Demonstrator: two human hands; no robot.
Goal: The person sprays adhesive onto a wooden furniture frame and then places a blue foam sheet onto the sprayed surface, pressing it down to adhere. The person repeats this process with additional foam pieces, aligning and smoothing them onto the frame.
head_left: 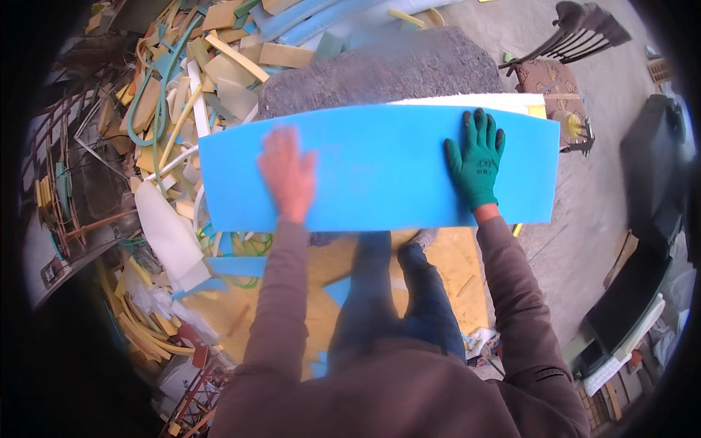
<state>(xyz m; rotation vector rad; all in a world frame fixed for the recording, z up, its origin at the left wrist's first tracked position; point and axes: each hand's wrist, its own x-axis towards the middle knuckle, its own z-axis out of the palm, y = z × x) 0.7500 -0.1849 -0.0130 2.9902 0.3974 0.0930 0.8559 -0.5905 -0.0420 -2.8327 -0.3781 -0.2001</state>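
Note:
A wide bright-blue foam sheet (383,171) with a gently curved far edge lies across a dark, rough-topped block (387,77) in front of me. My left hand (289,171), bare and smeared by motion, is over the sheet's left part with its fingers stretched out; whether it presses on the foam I cannot tell. Spread flat on the right part is my right hand (478,160) in a green glove with dark fingertips. Neither hand grips anything. From under the sheet's far edge a white foam piece (504,100) shows, with a bit of yellow at its right end.
Foam offcuts (226,69) in yellow, white and blue are heaped at the left and far left. A white foam slab (171,237) leans nearby. A chair with a patterned seat (548,80) stands at the far right. Yellow sheeting (456,281) covers the floor by my legs.

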